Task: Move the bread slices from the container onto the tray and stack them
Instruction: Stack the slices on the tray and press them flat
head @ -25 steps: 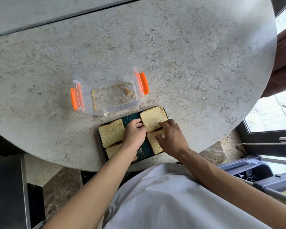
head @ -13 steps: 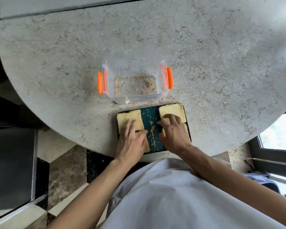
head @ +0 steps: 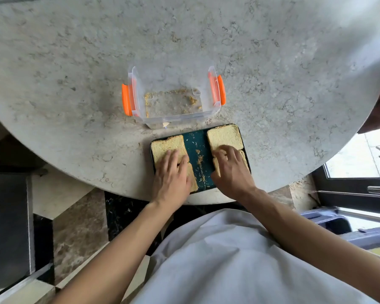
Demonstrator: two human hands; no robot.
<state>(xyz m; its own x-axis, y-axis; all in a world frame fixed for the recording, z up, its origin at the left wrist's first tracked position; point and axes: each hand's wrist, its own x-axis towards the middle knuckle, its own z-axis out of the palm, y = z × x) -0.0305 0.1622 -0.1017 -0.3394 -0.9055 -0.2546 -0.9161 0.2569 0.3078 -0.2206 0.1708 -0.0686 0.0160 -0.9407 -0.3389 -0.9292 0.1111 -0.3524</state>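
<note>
I observe a round marble table (head: pixel 272 62) carrying a clear container (head: pixel 173 99) with orange latches (head: pixel 126 99). The container holds only crumbs (head: pixel 173 99) on its floor. Directly in front of it, at the table's near edge, sits a dark teal tray (head: pixel 199 145), its far rim close beside the container's near wall.

Four bread slices lie flat on the tray, two on each side, with a bare crumb-strewn strip between the pairs:
- far left slice (head: pixel 166 143), fully visible at its far edge;
- near left slice (head: pixel 192 178), mostly hidden under the left hand;
- far right slice (head: pixel 223 136);
- near right slice (head: pixel 244 156), largely covered by the right hand.

No slice lies on top of another.

My left hand (head: pixel 171 183) rests palm down over the left pair, fingers (head: pixel 170 157) extended, held close together and flat, tips on the far left slice. My right hand (head: pixel 232 172) rests over the right pair, fingers (head: pixel 225 150) slightly curled, tips at the seam between the two right slices. Whether either hand pinches a slice edge, I cannot tell.
</note>
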